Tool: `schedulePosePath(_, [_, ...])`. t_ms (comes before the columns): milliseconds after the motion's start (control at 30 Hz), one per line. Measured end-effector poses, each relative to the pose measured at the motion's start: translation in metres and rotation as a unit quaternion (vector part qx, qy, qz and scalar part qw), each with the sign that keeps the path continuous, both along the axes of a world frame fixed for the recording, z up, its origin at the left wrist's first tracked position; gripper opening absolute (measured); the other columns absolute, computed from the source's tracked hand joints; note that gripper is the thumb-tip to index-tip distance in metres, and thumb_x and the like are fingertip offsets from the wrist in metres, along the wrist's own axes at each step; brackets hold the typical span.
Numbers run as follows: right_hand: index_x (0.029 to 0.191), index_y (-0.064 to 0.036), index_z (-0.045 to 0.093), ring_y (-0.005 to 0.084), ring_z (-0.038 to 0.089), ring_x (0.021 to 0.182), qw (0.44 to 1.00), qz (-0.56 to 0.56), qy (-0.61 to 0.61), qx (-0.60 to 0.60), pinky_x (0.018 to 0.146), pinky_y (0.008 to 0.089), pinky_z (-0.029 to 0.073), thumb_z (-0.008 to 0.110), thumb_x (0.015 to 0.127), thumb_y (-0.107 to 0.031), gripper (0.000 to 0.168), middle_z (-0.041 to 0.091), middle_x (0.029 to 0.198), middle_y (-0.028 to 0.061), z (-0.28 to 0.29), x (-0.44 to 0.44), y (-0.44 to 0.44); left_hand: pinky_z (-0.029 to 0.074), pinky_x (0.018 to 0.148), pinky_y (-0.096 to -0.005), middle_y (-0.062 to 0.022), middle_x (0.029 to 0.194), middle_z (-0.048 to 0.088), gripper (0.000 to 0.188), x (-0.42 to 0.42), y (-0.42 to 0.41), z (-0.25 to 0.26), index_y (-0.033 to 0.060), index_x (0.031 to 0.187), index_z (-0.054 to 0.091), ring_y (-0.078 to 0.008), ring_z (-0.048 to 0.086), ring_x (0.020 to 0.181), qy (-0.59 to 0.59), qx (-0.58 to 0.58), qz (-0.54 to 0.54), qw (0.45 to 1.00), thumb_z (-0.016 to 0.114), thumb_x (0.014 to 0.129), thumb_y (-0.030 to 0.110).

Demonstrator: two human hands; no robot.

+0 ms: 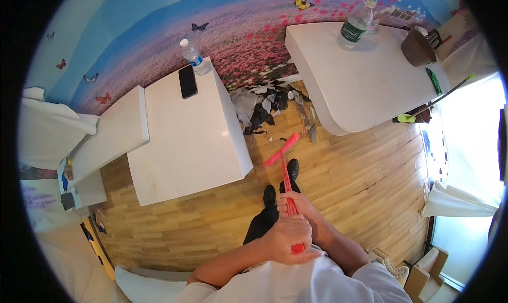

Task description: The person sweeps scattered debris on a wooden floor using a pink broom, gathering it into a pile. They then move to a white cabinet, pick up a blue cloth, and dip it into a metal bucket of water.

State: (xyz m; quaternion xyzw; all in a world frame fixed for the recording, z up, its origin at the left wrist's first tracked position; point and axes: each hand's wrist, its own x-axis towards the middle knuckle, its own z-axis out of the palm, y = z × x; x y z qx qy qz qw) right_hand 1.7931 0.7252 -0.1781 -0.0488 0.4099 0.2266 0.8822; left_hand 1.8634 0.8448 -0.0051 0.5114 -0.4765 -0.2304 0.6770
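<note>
Both of my hands grip the red handle of a long T-shaped floor tool, either a squeegee or a broom. My left hand is wrapped around the handle near its end, close to my white shirt. Farther along the handle is my right hand, also closed around it. The tool's pinkish-red crosspiece is ahead of my black shoes, at or just above the wood floor; contact is unclear. Beyond it, a heap of torn black, white and clear plastic scraps lies between two white tables.
The left white table carries a black smartphone and a water bottle. On the right white table are a large clear bottle, a brown bin and a green packet. A green-tipped stick leans there.
</note>
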Motion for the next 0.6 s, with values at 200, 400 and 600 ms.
schedulePosePath(200, [0.077,-0.008,0.057,0.0178,0.057,0.067,0.941,0.043,-0.211,-0.260,0.062,0.0316,0.049,0.055,0.090,-0.015,0.015,0.058,0.073,0.0028,-0.001,0.059,-0.058,0.037,0.051,-0.0316,-0.0067,0.057,0.049,0.027,0.077,-0.073,-0.034,0.0021,0.060,0.047,-0.0177,0.047,0.050,0.093,0.061,0.035,0.993,0.061,0.082,0.006])
schedulePosePath(400, [0.075,-0.008,0.058,0.0183,0.056,0.065,0.985,-0.082,-0.118,-0.091,0.063,0.0315,0.050,0.060,0.082,-0.010,0.007,0.057,0.071,0.0045,-0.022,0.148,-0.086,0.032,0.048,-0.0311,-0.0042,0.056,0.043,0.019,0.141,-0.119,-0.040,0.0022,0.058,0.042,-0.0166,0.037,0.049,0.063,0.182,0.025,0.981,0.057,0.070,0.001])
schedulePosePath(600, [0.071,-0.007,0.056,0.0177,0.055,0.057,0.998,-0.017,-0.058,-0.027,0.053,0.0321,0.047,0.062,0.081,-0.009,0.012,0.055,0.064,0.0057,-0.048,0.168,-0.110,0.031,0.050,-0.0334,-0.0033,0.054,0.040,0.020,0.118,-0.163,-0.014,0.0046,0.058,0.040,-0.0197,0.037,0.047,-0.085,0.195,-0.001,0.977,0.057,0.064,-0.002])
